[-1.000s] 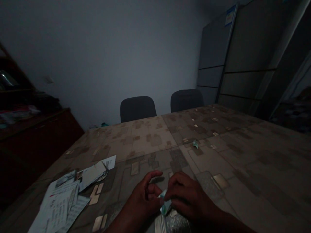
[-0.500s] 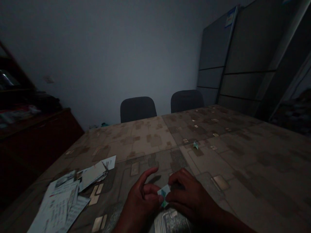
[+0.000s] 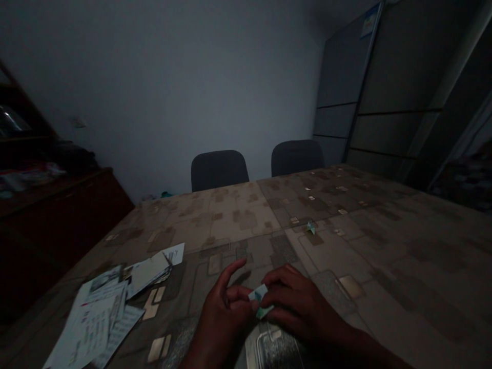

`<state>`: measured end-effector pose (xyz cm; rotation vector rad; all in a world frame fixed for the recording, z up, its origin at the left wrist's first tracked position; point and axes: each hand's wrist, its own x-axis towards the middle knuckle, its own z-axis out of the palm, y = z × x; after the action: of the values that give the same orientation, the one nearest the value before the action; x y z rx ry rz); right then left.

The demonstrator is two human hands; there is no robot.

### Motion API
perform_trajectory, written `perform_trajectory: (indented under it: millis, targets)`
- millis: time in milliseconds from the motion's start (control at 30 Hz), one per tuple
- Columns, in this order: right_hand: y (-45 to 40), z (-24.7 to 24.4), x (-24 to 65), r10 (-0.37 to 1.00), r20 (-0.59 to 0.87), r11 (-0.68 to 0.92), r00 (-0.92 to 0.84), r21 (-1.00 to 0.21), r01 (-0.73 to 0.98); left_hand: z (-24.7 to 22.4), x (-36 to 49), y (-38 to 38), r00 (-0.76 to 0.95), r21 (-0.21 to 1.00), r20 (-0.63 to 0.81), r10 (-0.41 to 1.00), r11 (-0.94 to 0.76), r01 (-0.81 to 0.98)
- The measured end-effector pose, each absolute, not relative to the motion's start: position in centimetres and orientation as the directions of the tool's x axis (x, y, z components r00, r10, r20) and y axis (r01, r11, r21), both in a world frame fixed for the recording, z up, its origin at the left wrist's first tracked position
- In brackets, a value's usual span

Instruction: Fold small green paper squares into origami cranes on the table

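Worktop (image 3: 403, 266): brown patterned covering, scattered with rectangles
Printed sheets (image 3: 84, 333): overlapping in a loose spread at the near left
Stacked papers (image 3: 148, 274): uneven pile touching the sheets' far end
Chairs (image 3: 219, 171): 2, dark, rounded backs, beyond the far edge
Wall (image 3: 200, 77): pale, dim; small plate (image 3: 78, 122) at left
Cabinet (image 3: 65, 220): dark reddish-brown, items on top too dark to tell
Tall panelled unit (image 3: 392, 102): right, dark horizontal strips, 1 blue-and-white sticker (image 3: 369, 21) high up
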<state>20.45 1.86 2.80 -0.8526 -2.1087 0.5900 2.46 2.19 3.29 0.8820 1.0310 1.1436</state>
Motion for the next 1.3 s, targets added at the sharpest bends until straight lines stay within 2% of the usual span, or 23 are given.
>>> perform_trajectory:
  millis: [100,267,367,533,733,833,967,1100,1300]
  targets:
    - [1.8,2.4,20.3,0.696,0.533,0.711,-0.481,-0.605,0.358,2.9,2.3,2.5,0.102,0.919,-0.21,0.972,0.232,-0.318]
    - [1.8,1.6,19.8,0.772,0.493,0.621,-0.401,-0.72,0.31,2.2,2.2,2.5,0.082,0.929,-0.184,0.98,0.2,-0.31]
    - [1.9,1.4,19.7,0.785,0.49,0.604,-0.378,-0.741,0.293,1.6,2.1,2.5,0.118,0.934,-0.167,0.979,0.195,-0.298]
    - [2.0,1.1,19.7,0.787,0.514,0.607,-0.342,-0.744,0.279,1.5,2.0,2.2,0.121,0.95,-0.224,0.967,0.244,-0.194]
    - [1.8,2.0,19.8,0.77,0.57,0.634,-0.286,-0.733,0.245,3.3,2.5,0.9,0.145,0.993,-0.025,0.989,0.041,-0.113]
    - [1.7,2.6,19.7,0.793,0.565,0.608,-0.227,-0.752,0.254,3.7,2.4,0.8,0.163,0.985,0.158,0.974,-0.167,0.041]
    - [1.5,2.4,19.6,0.774,0.597,0.633,-0.21,-0.726,0.271,3.5,1.8,1.1,0.196,0.888,0.323,0.926,-0.368,0.274]
    - [1.5,2.2,19.5,0.737,0.643,0.674,-0.207,-0.681,0.286,3.4,1.3,1.3,0.241,0.809,0.396,0.886,-0.461,0.364]
    - [1.7,2.7,19.9,0.692,0.669,0.72,-0.271,-0.616,0.319,3.5,1.0,1.3,0.247,0.821,0.401,0.882,-0.465,0.329]
